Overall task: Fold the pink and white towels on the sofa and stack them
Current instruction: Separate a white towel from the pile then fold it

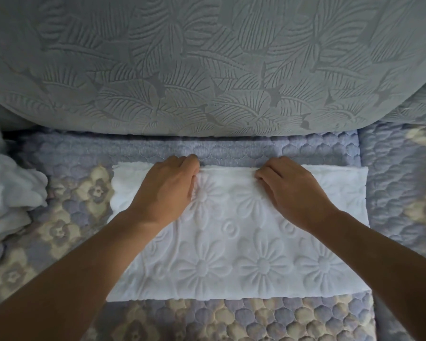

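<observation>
**Op:** On the sofa seat [231, 321], against the back cushion [207, 57], I log the white towel [244, 254] lying flat as a wide rectangle, long side running left to right. Its far edge looks doubled over, so I judge one fold is being laid or squared up. No pink towel shows in this view.

**Obs:** Materials, largest first?

**Op:** Back cushion: grey-blue cover, embossed leaf relief. Seat: quilted lavender pad with scallop stitching and cream flower patches. Towel: plush, with raised daisy shapes pressed into the pile, soft enough to hold a crease loosely. At the left edge, a crumpled pale heap of cloth [8, 190]; I cannot tell whether it is another towel.

**Obs:** Hands?

**Op:** Left hand [167, 190] sits on the far edge, fingers curled down onto the hem, apparently pinching it. Right hand [293, 190] mirrors it just beside, fingertips tucked at the same edge, thumb hidden. Both are near the middle of the edge, not at the corners.

**Obs:** Next move?

**Op:** My estimate: align the far edges, smooth the layer flat, then fold across the long axis. Pile this thick may spring back, so firm pressing along the crease seems needed. Stacking is not yet begun.
</observation>
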{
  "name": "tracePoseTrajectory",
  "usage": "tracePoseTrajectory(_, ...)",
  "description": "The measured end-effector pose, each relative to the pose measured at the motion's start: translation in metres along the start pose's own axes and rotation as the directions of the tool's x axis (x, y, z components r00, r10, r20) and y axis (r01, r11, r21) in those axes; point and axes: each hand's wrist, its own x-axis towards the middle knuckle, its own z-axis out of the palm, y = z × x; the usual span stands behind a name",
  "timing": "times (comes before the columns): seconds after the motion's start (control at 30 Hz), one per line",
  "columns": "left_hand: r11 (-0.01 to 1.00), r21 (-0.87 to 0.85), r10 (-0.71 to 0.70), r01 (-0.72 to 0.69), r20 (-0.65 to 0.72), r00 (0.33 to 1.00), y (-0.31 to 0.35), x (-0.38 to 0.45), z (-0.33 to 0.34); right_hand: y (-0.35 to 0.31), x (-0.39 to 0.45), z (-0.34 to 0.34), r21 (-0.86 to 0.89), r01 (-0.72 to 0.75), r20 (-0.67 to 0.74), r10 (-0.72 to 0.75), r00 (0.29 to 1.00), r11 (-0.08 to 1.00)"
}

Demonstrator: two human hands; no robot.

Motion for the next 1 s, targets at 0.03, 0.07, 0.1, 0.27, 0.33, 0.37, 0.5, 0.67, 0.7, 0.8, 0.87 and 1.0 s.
tracePoseTrajectory(0.03,0.999,-0.018,-0.026,0.026,0.019,0.999,-0.001,0.001,0.002,0.000,0.002,-0.002,0.009,-0.006,0.018,0.006,1.000,1.000)
tracePoseTrajectory(0.07,0.998,-0.037,-0.045,0.047,0.032,0.998,-0.003,0.002,0.004,-0.001,0.004,-0.004,0.019,-0.015,0.034,0.014,0.999,1.000)
tracePoseTrajectory(0.1,0.997,-0.054,-0.060,0.061,0.037,0.998,-0.004,0.003,0.005,-0.002,0.006,-0.006,0.029,-0.029,0.044,0.028,0.999,0.999)
tracePoseTrajectory(0.27,0.993,-0.095,-0.075,0.071,-0.038,0.996,0.000,0.000,0.011,-0.003,0.008,-0.014,0.060,-0.090,0.078,0.085,0.993,0.994)
tracePoseTrajectory(0.33,0.990,-0.117,-0.093,0.084,-0.074,0.993,0.003,-0.001,0.013,-0.003,0.008,-0.011,0.127,-0.153,0.086,0.143,0.986,0.980)
tracePoseTrajectory(0.37,0.986,-0.136,-0.114,0.100,-0.093,0.989,0.005,-0.002,0.015,-0.004,0.008,-0.009,0.175,-0.216,0.084,0.204,0.975,0.961)
tracePoseTrajectory(0.5,0.974,-0.188,-0.153,0.127,-0.132,0.979,0.017,-0.004,0.020,-0.010,0.013,-0.003,0.395,-0.459,0.107,0.457,0.883,0.796)
tracePoseTrajectory(0.67,0.932,-0.348,-0.177,0.105,-0.181,0.967,0.012,-0.004,0.025,-0.013,0.019,-0.004,0.497,-0.545,0.190,0.528,0.828,0.675)
tracePoseTrajectory(0.7,0.921,-0.375,-0.185,0.103,-0.191,0.964,0.011,-0.004,0.026,-0.013,0.020,-0.005,0.498,-0.559,0.210,0.533,0.820,0.663)
tracePoseTrajectory(0.8,0.916,-0.391,-0.189,0.092,-0.216,0.958,0.009,-0.005,0.029,-0.016,0.023,-0.007,0.539,-0.589,0.230,0.568,0.791,0.602)
tracePoseTrajectory(0.87,0.919,-0.386,-0.181,0.081,-0.229,0.956,0.009,-0.006,0.031,-0.017,0.025,-0.005,0.571,-0.595,0.223,0.591,0.775,0.565)
tracePoseTrajectory(1.0,0.989,-0.124,-0.110,0.082,-0.240,0.964,0.019,-0.010,0.024,-0.021,0.025,0.004,0.564,-0.591,0.182,0.611,0.770,0.577)
